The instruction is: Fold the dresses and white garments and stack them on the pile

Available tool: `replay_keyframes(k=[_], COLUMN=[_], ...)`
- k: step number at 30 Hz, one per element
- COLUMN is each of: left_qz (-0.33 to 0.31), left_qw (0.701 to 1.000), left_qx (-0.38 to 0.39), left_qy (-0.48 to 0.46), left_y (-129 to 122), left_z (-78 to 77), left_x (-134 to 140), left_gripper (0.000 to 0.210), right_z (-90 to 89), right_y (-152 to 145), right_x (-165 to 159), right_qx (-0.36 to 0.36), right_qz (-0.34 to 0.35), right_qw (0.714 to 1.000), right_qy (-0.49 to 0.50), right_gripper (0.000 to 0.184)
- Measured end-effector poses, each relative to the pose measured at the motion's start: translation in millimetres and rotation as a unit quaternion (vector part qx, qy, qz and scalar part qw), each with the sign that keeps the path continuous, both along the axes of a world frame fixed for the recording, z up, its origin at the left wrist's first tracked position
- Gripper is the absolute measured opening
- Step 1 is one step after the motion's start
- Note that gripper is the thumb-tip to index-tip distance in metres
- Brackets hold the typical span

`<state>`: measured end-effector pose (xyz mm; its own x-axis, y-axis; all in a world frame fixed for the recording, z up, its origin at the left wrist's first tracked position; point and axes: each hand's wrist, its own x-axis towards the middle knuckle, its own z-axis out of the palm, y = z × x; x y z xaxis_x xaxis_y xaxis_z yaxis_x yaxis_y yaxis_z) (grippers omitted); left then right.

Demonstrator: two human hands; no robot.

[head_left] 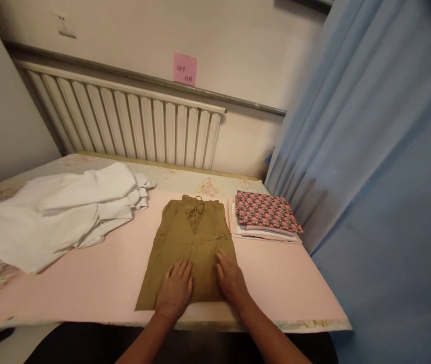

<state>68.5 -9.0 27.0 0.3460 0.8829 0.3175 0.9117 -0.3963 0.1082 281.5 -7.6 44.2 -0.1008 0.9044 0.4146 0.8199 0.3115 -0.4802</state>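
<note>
White cloth (71, 212), rumpled, at left, partly on a pink sheet (105, 283). Left hand (175, 287): palm down, fingers extended, gripping nothing, on an olive-brown garment (188, 242) with laced neck, laid flat mid-sheet. Right hand (231, 279): at garment's right side, fingers slightly bent; hold on fabric cannot be told. Folded stack (268, 212), patterned top. Blue curtain (375, 167), far right.

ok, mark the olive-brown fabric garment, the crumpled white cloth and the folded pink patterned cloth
Olive-brown fabric garment (199, 248), head view: front, below the neckline.
Crumpled white cloth (73, 208), head view: middle folds.
Folded pink patterned cloth (266, 211), head view: top face.
</note>
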Motion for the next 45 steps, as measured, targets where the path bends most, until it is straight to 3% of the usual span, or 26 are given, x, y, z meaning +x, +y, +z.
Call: replay_keyframes(k=[3, 7, 15, 21, 28, 33, 38, 45], left_qz=[0.005, 0.007, 0.027, 0.03, -0.003, -0.049, -0.098, -0.084], left_qw=[1.0, 0.999, 0.998, 0.999, 0.999, 0.998, 0.995, 0.993], left_qx=[-0.016, -0.041, -0.053, -0.028, -0.036, -0.036, -0.004, 0.082], left_qy=[0.007, 0.015, 0.008, 0.006, -0.008, -0.017, -0.013, -0.004], left_y=[0.5, 4.3, 28.9, 36.8, 22.9, 0.5, -24.7, -29.6], left_z=[-3.0, -9.3, -14.2, -19.1, -28.1, -20.6, -18.6, -34.7], left_x=[0.3, -2.6, -42.3, -77.1, -101.8, -112.6, -119.5, -133.0], left_gripper=[0.047, 0.05, 0.055, 0.054, 0.053, 0.061, 0.07, 0.048], right_z=[-9.6, -17.5, -27.5, -39.3, -38.9, -33.3, -36.8, -49.2], right_y=[-0.2, 3.0, 14.2, 9.3, -17.6, -40.5, -55.0, -52.2], right_x=[-33.5, -44.2, 0.7, 23.1, 45.8, 56.7, 59.4, 60.7], right_qx=[0.02, -0.027, -0.04, -0.017, -0.034, -0.037, 0.035, 0.116], right_qz=[0.092, 0.095, 0.011, 0.016, 0.072, 0.112, 0.139, 0.113], right_qw=[0.991, 0.983, 0.986, 0.985, 0.99, 0.989, 0.984, 0.978], right_qy=[-0.099, -0.153, -0.163, -0.171, -0.119, -0.094, -0.11, -0.133], right_gripper=[0.047, 0.052, 0.052, 0.051, 0.054, 0.068, 0.061, 0.052])
